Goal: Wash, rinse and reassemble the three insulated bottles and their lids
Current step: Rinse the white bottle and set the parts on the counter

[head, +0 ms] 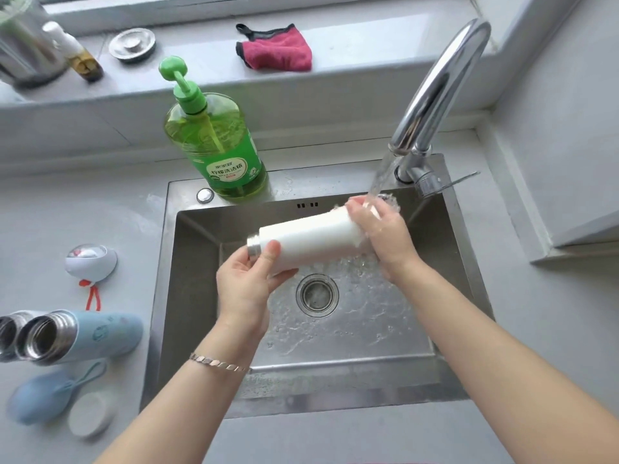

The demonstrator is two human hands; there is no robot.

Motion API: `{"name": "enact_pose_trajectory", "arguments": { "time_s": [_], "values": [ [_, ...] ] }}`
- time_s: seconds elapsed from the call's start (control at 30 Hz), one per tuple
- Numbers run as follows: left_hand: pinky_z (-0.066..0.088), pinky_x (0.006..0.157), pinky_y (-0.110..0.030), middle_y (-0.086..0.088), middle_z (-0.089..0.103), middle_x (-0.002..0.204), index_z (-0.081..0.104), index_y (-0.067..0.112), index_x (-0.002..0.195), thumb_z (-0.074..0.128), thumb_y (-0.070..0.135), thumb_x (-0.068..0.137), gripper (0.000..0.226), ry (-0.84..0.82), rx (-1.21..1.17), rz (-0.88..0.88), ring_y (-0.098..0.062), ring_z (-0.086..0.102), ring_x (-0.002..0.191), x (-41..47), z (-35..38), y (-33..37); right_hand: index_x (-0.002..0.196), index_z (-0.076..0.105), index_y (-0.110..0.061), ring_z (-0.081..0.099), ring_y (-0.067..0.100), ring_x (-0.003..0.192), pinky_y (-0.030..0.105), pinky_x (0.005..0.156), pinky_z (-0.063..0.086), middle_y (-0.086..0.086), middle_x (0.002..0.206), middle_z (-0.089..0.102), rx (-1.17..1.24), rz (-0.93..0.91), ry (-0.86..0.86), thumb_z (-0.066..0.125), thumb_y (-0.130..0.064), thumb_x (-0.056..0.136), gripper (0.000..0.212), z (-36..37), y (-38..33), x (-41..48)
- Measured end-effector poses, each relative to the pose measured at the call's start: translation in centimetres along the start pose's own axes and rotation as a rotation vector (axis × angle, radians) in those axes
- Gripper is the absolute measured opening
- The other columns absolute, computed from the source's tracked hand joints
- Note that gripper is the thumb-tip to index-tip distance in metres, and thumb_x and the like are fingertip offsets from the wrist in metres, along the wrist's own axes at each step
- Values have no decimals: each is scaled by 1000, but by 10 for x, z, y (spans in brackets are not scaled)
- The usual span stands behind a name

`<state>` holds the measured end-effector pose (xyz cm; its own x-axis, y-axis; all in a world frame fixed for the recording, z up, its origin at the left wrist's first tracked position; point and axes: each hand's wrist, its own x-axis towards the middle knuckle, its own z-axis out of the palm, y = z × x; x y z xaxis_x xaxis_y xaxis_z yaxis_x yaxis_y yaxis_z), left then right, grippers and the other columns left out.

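Left hand [246,283] and right hand [385,236] are gripping the white bottle [311,239] under the tap [435,88]; I'm guessing the lower-left blue bottle [100,333] is waiting.

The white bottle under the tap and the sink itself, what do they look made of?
White bottle: seemingly steel under a matte white coating; its bare threaded neck shines silver. Sink: brushed stainless steel, judging by its dull grey sheen and streaky reflections.
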<state>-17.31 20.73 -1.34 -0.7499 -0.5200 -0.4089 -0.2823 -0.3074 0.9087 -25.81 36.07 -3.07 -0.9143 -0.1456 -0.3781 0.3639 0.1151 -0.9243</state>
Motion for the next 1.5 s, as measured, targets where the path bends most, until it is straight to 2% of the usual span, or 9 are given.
{"name": "enact_pose_trajectory", "arguments": {
  "time_s": [0.2,0.3,0.43,0.57,0.73,0.83,1.0,1.23,1.5],
  "values": [
    [59,64,-43,-13,54,97,58,-1,85,56,8,90,11,110,-87,-167,-22,59,90,3,-21,-13,139,36,-11,45,20,123,25,97,34,8,138,45,-267,-66,-27,51,-36,92,56,23,10,-23],
    [58,63,-43,-10,54,97,58,-1,86,56,8,90,10,161,-90,-192,-22,59,91,-1,-26,-16,144,30,-11,31,17,136,7,97,15,6,147,36,-379,-173,53,42,-31,97,52,34,18,-37],
    [58,60,-44,-9,54,96,57,-3,84,57,8,90,13,174,-108,-253,-24,58,90,-5,-26,-12,137,43,-21,37,7,131,8,103,19,-1,142,44,-371,-302,145,53,-27,93,46,31,27,-44],
    [57,54,-46,-17,54,99,54,-8,87,58,9,89,18,88,-104,-390,-29,60,86,3,-22,3,127,40,-46,39,5,129,24,105,36,-16,139,41,-253,-263,-88,68,-24,82,57,9,27,-35],
    [57,50,-44,-18,55,93,56,-3,93,59,14,89,18,-81,5,-617,-30,59,85,22,-10,25,127,47,-25,63,11,91,30,74,56,-3,110,62,-101,-66,-197,76,-13,72,63,-21,22,-14],
    [57,48,-40,-17,53,95,56,1,99,58,20,90,21,-119,-17,-678,-33,57,94,35,-3,28,115,50,-29,64,15,81,22,57,52,0,96,64,-99,-76,-95,79,-21,69,55,-26,15,-11],
    [56,57,-41,-15,55,103,57,7,96,59,22,90,17,-78,213,-620,-22,58,83,42,1,6,116,54,-23,56,14,96,30,86,49,2,108,57,-324,-164,83,79,-57,56,73,-4,4,-11],
    [48,81,-45,-9,57,107,51,11,122,50,21,95,28,-124,254,-625,-22,59,99,31,11,-21,124,53,-19,50,11,99,24,88,41,-4,103,43,-547,-281,177,84,-46,54,82,4,-11,-14],
    [50,79,-33,-11,59,111,55,10,114,47,15,96,20,-218,452,-468,-21,60,94,24,15,-25,120,56,-19,49,10,100,9,82,29,1,111,52,-615,-317,239,88,-35,52,77,-41,-9,-10]
  ]
}}
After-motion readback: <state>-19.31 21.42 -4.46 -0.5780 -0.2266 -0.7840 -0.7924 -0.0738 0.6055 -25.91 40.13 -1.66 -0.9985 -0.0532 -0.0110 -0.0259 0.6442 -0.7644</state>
